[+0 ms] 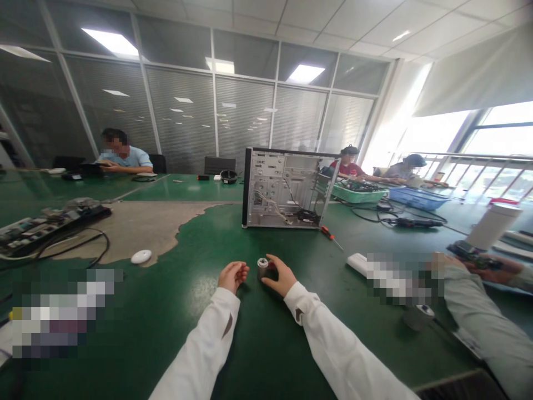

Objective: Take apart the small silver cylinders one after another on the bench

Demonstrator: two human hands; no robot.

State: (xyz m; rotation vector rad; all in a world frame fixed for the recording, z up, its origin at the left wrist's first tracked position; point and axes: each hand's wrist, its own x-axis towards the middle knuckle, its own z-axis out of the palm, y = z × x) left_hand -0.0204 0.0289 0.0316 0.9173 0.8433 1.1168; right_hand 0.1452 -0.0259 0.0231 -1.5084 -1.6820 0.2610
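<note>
My right hand (280,276) rests on the green table (175,316), its fingers curled around a small grey metal cylinder (262,267) standing upright. My left hand (233,275) sits just left of the cylinder, fingers loosely curled, holding nothing that I can see. Both arms wear white sleeves. An open computer case (287,189) stands upright behind the hands, its bare side facing me. A red-handled screwdriver (330,236) lies at the case's right foot.
A white round puck (141,256) lies left, near a worn patch of tabletop (137,228). A power strip with cables (45,228) sits far left. A co-worker's grey sleeve (483,316) reaches in at right. Green and blue trays (360,194) and seated people are behind.
</note>
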